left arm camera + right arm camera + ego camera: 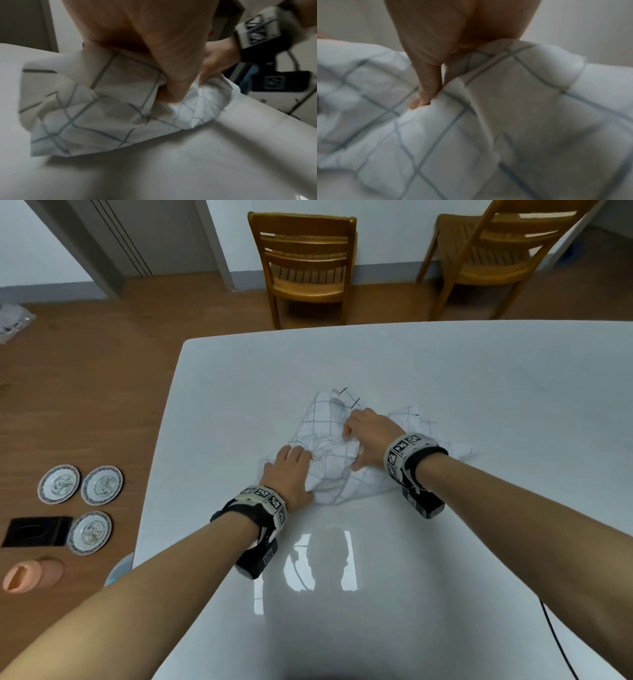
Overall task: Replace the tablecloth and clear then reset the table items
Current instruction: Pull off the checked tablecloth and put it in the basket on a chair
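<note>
right wrist view blurred, fingertips (310, 456) buried in tablecloth (334, 474) folds

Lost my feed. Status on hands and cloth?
Left hand and right hand both grip the bunched checked tablecloth on the white table. Three plates on the floor. Nothing obstructing.

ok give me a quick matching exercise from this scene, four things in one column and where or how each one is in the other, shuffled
Things:
1. checked tablecloth
2. three patterned plates
3. left hand
4. wooden chairs

Places or states:
A. on the floor, left of the table
B. bunched up on the white table
C. standing beyond the table's far edge
D. gripping the cloth's near left part

Pairs: 1-B, 2-A, 3-D, 4-C
</note>
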A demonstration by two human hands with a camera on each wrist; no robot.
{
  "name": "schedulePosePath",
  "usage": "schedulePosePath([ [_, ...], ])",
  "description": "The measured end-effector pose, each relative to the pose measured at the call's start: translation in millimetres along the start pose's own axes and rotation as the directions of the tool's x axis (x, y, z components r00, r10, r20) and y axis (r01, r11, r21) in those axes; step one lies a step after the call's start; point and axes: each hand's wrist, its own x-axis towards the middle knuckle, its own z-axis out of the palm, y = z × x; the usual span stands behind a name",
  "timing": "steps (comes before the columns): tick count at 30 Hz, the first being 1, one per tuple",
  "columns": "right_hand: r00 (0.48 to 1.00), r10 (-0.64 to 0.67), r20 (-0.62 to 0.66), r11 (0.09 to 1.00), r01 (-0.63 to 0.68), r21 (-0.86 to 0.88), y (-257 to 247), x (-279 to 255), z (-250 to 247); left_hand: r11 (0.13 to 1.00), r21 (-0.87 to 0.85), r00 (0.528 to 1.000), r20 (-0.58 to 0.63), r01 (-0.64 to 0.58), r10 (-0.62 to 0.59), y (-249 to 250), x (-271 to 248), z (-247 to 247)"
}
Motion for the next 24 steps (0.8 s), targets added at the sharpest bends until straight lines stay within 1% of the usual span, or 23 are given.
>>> schedulePosePath([
  [1, 0.997, 0.012, -0.073, 1.000, -0.013, -0.010, 2, -2, -2, 0.998, -0.055, 1.000, -0.001, 0.017, -0.017, -2, 9, -4],
  [2, 0.994, 0.036, -0.105, 0.999, -0.039, -0.031, 3, -2, -5, 0.993, -0.110, 0.999, 0.019, 0.032, -0.030, -5, 18, -10],
  [4, 0.993, 0.085, -0.082, 0.990, -0.094, -0.109, 3, 5, -16, 0.980, -0.186, 0.995, 0.081, 0.068, -0.053, -13, 33, -18],
  [6, 0.990, 0.118, -0.074, 0.974, -0.130, -0.188, -4, 18, -29, 0.969, -0.217, 0.989, 0.116, 0.118, -0.095, -21, 46, -24],
  [8, 0.985, 0.117, -0.127, 0.961, -0.144, -0.235, -13, 26, -37, 0.953, -0.248, 0.981, 0.124, 0.174, -0.147, -27, 59, -27],
  [10, 0.982, 0.086, -0.168, 0.970, -0.121, -0.212, -20, 27, -37, 0.940, -0.260, 0.973, 0.132, 0.220, -0.191, -33, 73, -31],
  [11, 0.984, 0.076, -0.160, 0.979, -0.104, -0.176, -21, 25, -33, 0.932, -0.268, 0.967, 0.146, 0.243, -0.210, -36, 79, -34],
  [13, 0.993, 0.063, -0.096, 0.988, -0.075, -0.133, -18, 21, -20, 0.920, -0.267, 0.953, 0.180, 0.286, -0.244, -43, 88, -40],
  [16, 1.000, -0.010, -0.011, 0.971, 0.007, -0.239, -10, 23, -2, 0.913, -0.252, 0.937, 0.222, 0.322, -0.269, -48, 95, -47],
  [19, 0.999, 0.014, 0.049, 0.963, -0.001, -0.271, -4, 35, 5, 0.920, -0.258, 0.949, 0.194, 0.293, -0.248, -46, 89, -49],
  [22, 0.997, 0.042, 0.072, 0.965, -0.022, -0.260, -6, 53, 4, 0.947, -0.239, 0.976, 0.074, 0.215, -0.203, -49, 73, -44],
  [24, 0.996, 0.038, 0.086, 0.962, -0.014, -0.272, -9, 66, 0, 0.955, -0.240, 0.984, 0.007, 0.176, -0.180, -53, 60, -40],
])
